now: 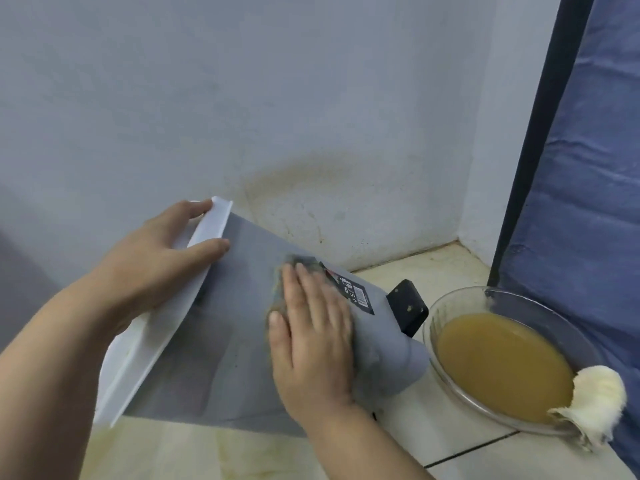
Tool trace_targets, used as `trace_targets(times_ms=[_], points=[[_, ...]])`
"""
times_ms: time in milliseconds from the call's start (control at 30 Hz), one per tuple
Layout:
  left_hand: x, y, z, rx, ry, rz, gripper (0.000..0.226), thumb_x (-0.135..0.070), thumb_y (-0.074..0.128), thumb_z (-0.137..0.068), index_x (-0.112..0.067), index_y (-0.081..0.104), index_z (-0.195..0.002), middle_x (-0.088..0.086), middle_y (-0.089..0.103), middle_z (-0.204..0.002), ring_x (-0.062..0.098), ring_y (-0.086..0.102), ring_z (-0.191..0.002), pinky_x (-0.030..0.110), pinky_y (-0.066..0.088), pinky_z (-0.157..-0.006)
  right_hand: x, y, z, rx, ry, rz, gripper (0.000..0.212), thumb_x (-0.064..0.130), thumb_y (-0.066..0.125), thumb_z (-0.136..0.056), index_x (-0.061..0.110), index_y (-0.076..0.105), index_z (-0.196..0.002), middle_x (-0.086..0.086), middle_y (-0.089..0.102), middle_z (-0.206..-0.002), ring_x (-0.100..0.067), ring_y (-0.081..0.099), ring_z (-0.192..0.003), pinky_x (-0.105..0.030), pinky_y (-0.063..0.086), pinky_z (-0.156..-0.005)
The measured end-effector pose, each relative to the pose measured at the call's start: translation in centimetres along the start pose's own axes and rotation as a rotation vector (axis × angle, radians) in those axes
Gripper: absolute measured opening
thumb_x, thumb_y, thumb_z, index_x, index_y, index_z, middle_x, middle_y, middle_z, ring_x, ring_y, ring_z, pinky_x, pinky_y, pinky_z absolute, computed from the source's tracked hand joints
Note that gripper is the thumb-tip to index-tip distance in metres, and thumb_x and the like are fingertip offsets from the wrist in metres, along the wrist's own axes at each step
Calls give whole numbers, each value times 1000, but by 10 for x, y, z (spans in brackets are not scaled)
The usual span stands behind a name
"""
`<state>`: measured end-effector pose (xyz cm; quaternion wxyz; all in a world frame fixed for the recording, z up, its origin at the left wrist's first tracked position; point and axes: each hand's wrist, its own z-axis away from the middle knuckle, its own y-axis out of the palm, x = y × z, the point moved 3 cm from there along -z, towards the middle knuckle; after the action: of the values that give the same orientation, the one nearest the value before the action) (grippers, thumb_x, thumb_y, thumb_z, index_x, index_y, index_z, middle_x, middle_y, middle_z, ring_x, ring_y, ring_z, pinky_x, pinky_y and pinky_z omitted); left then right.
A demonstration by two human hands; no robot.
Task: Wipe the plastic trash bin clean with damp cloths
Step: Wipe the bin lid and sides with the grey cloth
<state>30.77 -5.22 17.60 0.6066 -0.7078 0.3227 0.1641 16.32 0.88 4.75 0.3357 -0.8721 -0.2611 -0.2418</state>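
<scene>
Left grip clamps the white rim of the tilted trash bin — right grip lies flat, fingers straight, pressing a dark cloth onto the bin's grey side. Right of it — a glass bowl, a white cloth on its edge.

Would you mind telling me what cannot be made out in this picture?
Head view:
- cloth: mostly hidden under the right hand.
- label print: too small, partly covered by that hand.
- bin interior: faces away, behind the rim the left hand grips.
- bowl bottom: hidden by murky liquid.
</scene>
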Motion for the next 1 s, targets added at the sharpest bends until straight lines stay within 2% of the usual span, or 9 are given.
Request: trace_targets(times_ms=[100, 200, 367, 467, 567, 667, 800, 867, 1000], points=[[1, 1, -5, 26, 6, -43, 66, -65, 60, -47, -73, 39, -109, -30, 50, -121, 8, 52, -107, 39, 45, -91, 7, 7, 5, 3, -212, 64, 50, 41, 29, -100, 26, 25, -148, -1, 36, -151, -22, 32, -139, -40, 22, -115], [8, -3, -10, 26, 41, -85, 68, -58, 59, -41, -76, 38, -103, -48, 51, -99, -7, 53, -89, 24, 43, -71, -50, 1, 48, 22, -128, 178, 50, 38, 31, -100, 20, 25, -147, -7, 36, -150, -24, 29, -141, -44, 27, -112], [27, -10, -10, 0, 47, -88, 83, -56, 68, -47, -63, 39, -125, -29, 53, -126, 19, 58, -110, 52, 49, -89, -122, -12, 83, -31, 317, 164, 50, 35, 22, -100, 14, 18, -145, -12, 34, -148, -23, 22, -140, -44, 21, -110], [30, -9, -13, 24, 98, -114, 87, -56, 70, -49, -58, 38, -130, -30, 48, -133, 19, 53, -120, 54, 45, -94, -100, -11, 72, -52, 193, 51, 48, 30, 24, -100, 14, 24, -145, -7, 33, -150, -21, 26, -140, -39, 21, -112], [27, -8, -15, 31, 134, -159, 88, -58, 67, -48, -59, 38, -130, -35, 39, -138, 14, 43, -130, 54, 38, -102, -77, -14, 30, 100, 9, -145, 48, 39, 20, -101, 25, 26, -147, 10, 32, -151, -5, 24, -141, -29, 20, -115], [17, -6, -12, 36, 183, -200, 86, -57, 63, -45, -63, 37, -127, -42, 34, -137, 3, 38, -131, 43, 33, -105, -81, -11, -30, 470, 191, -341, 49, 46, 22, -99, 36, 17, -147, 27, 15, -149, 8, 7, -139, -27, 9, -118], [4, 4, -4, 19, 209, -90, 72, -64, 58, -51, -68, 39, -121, -51, 30, -131, -15, 36, -124, 30, 29, -102, -84, -7, -81, 587, 427, -256, 46, 34, 23, -103, 16, 32, -144, 1, 33, -151, -16, 29, -138, -30, 22, -109], [4, 10, -4, 21, 153, 122, 56, -66, 53, -63, -65, 47, -118, -47, 38, -130, -18, 35, -125, 34, 28, -109, -55, -1, -94, 544, 308, -357, 45, 32, 24, -103, 18, 33, -144, 1, 33, -152, -14, 29, -138, -26, 20, -110], [6, 8, -8, -7, 108, 299, 40, -42, 48, -79, -47, 61, -116, -30, 49, -133, -8, 39, -128, 35, 22, -115, -7, -9, -82, 562, -243, -438, 52, 36, 30, -99, 32, 11, -147, 17, 12, -154, 4, 1, -142, -14, -3, -113]])
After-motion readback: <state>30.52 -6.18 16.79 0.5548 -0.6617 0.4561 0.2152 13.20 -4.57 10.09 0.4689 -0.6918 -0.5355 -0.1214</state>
